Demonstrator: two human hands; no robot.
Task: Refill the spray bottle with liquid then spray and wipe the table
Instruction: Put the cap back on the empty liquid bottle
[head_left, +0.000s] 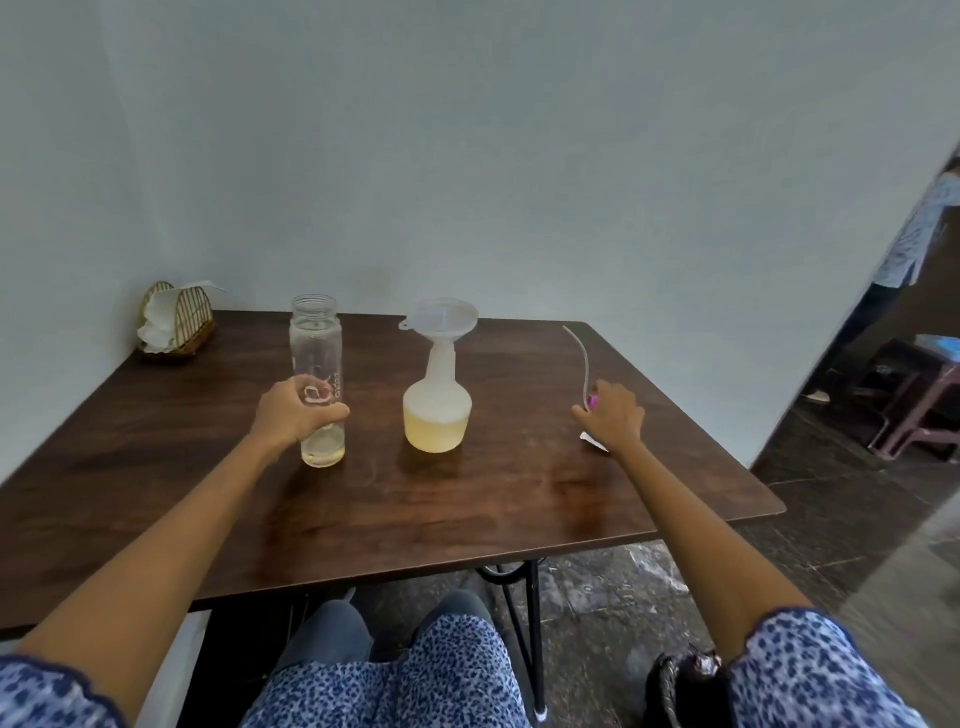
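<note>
A white spray bottle body (438, 410) stands upright mid-table, partly filled with yellowish liquid, a white funnel (442, 318) seated in its neck. To its left my left hand (293, 413) grips a tall clear bottle (317, 358) with no cap; a little yellowish liquid lies at its bottom. On the right my right hand (613, 413) rests over the spray head (593, 402), which has a pink part and lies on the dark wooden table (467, 499). Its thin dip tube (582, 356) curves up and away. How my right fingers close on the spray head is hidden.
A wire napkin holder (176, 322) with white tissues stands at the table's back left corner against the wall. A black bag (685, 686) lies by my right elbow. A person (919, 234) stands at the far right, near low stools (914, 395).
</note>
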